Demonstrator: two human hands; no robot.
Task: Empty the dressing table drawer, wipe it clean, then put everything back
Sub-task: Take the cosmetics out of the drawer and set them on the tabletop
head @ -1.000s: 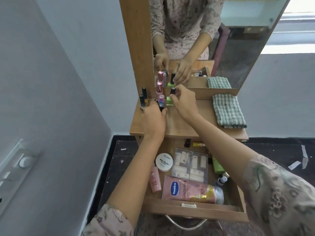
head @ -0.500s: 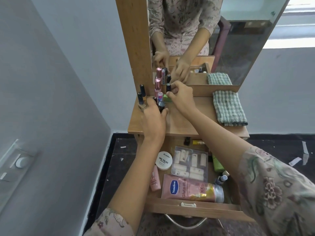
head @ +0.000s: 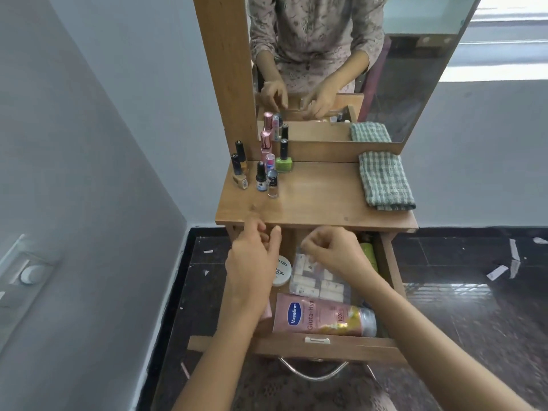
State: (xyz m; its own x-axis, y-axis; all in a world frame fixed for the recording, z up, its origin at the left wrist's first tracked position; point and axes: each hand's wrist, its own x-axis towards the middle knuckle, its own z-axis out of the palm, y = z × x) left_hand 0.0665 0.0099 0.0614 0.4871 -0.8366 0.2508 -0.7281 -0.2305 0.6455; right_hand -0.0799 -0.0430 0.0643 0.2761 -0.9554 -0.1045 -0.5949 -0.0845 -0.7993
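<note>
Both my hands have come back from the bottles at the rear of the counter (head: pixel 320 203) and now hover over the open drawer (head: pixel 323 345). My left hand (head: pixel 252 262) is empty, fingers loosely curled above the white jar (head: pixel 281 272). My right hand (head: pixel 335 250) is also empty, fingers half bent over the clear packet (head: pixel 320 280). The nail polish bottles (head: pixel 267 170) stand clustered at the counter's back left corner, the folded cloth (head: pixel 385 180) at the right. The pink tube (head: pixel 320 317), a green bottle (head: pixel 369 253) and the rest remain in the drawer, so I judge emptying is only partly done. The risk: the bottles stand close together, and setting more things down among them could topple them.
</note>
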